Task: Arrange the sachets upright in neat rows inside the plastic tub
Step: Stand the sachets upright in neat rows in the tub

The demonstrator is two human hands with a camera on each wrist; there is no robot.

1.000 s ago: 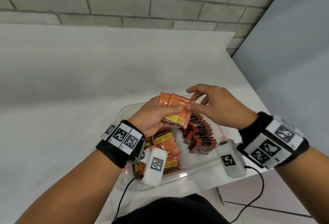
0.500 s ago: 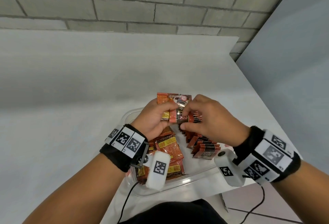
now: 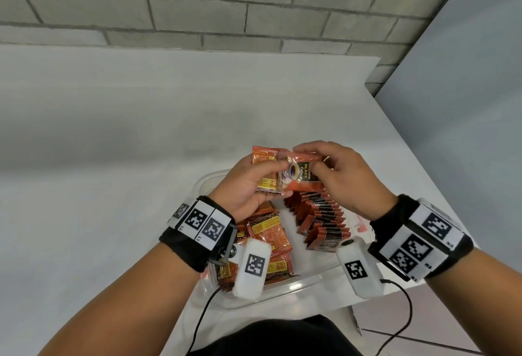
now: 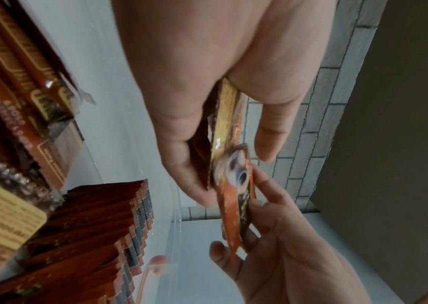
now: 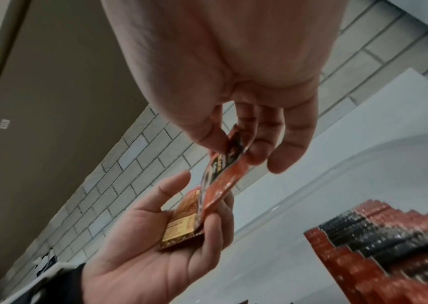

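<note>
A clear plastic tub (image 3: 305,289) stands at the table's near right corner. A row of upright red-and-black sachets (image 3: 322,218) (image 5: 379,244) (image 4: 104,232) fills its right side. Loose orange sachets (image 3: 268,239) lie flat on its left. Above the tub my left hand (image 3: 248,183) (image 5: 156,246) holds a small stack of orange sachets (image 3: 265,169) (image 5: 181,224). My right hand (image 3: 339,174) (image 4: 272,253) pinches one sachet (image 3: 300,170) (image 5: 223,170) (image 4: 236,205) at the front of that stack, picture side toward me.
The white table (image 3: 127,143) runs left and back to a grey brick wall (image 3: 226,8). Its right edge (image 3: 418,163) lies just beyond the tub, with a grey wall past it. Cables hang from both wrist cameras near my lap.
Both hands have stayed together above the tub. The right hand has turned the front sachet so its picture side faces me; earlier the stack showed orange backs.
</note>
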